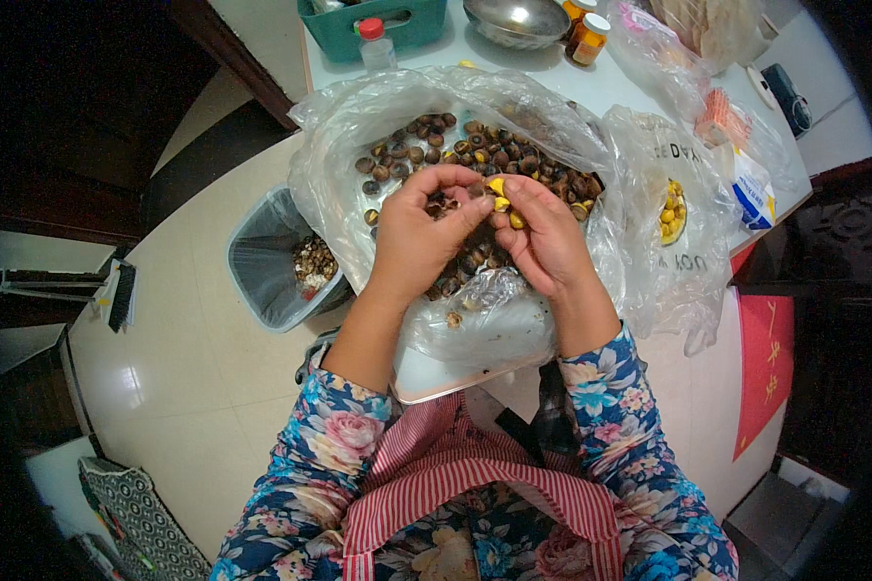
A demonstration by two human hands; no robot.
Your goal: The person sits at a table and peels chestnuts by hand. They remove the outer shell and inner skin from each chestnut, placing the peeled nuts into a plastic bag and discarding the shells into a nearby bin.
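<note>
"First, what is the state of the grip?"

"My right hand point(552, 237) is clamped, thumb against fingers, on a bright-yellow kernel point(496, 185). My left hand point(412, 228) meets it at the fingertips; whether those are closed on shell, I cannot tell. The kernel sits above a wide, translucent plastic bag point(331, 116) of round, dark-brown nuts point(502, 155)."

"Which step is in hand?"

"Shelling, in my judgement. The next move calls for a steady right pinch while the left thumb lifts off any remaining shell, without crushing the kernel. Outward to the right, a heap of yellow kernels point(670, 215) shows amid a second, printed translucent bag point(635, 160); to the left, a grey, plastic-lined bin point(262, 254) holds mixed brown scraps point(313, 263)."

"What cannot be verified?"

"More yellow shows beneath my right fingers: one kernel or several is unclear. My hands cover the nuts directly below, and creased plastic blurs those at the far edge."
</note>
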